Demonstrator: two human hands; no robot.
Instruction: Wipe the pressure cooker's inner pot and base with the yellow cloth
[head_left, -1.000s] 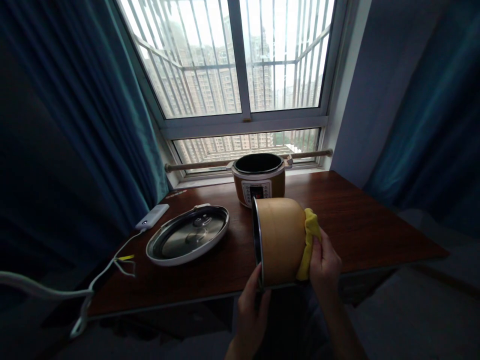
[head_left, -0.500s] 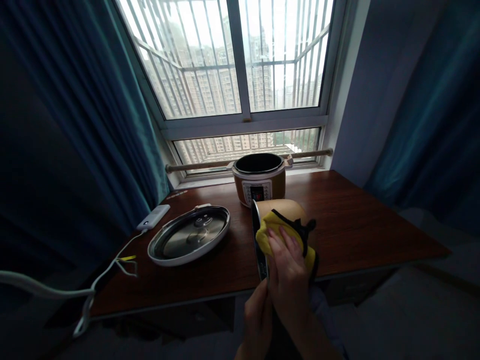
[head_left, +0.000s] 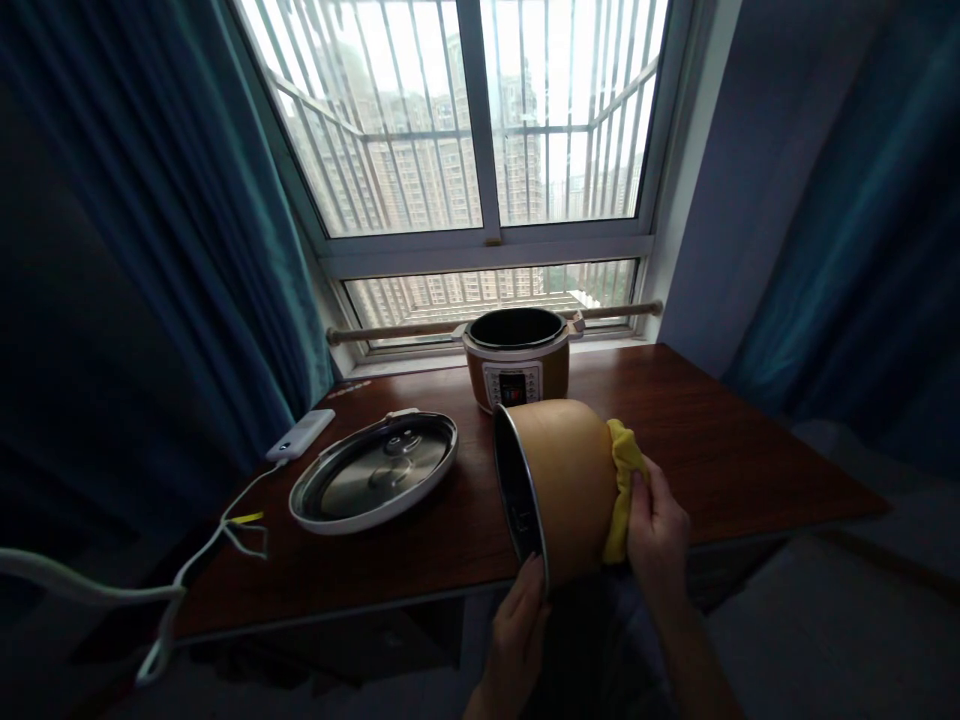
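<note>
A golden inner pot [head_left: 571,480] lies tipped on its side in the air over the table's front edge, its dark mouth facing left. My left hand [head_left: 517,625] grips the lower rim, fingers closed around it. At the pot's base on the right, my right hand [head_left: 660,525] presses a bunched yellow cloth [head_left: 624,490] against the outside. Behind the pot stands the pressure cooker body [head_left: 517,365], uncovered, with a dark interior and a control panel on its front.
The cooker's round lid [head_left: 379,472] rests underside up on the left of the wooden table [head_left: 720,450]. A white power strip [head_left: 301,434] lies behind it, its white cable [head_left: 202,550] hanging past the table's left edge. A barred window [head_left: 450,120] and blue curtains surround the table.
My right hand and the yellow cloth have moved right, from the pot's side near the rim to its base. More of the golden outside now shows. My left hand still holds the rim.
</note>
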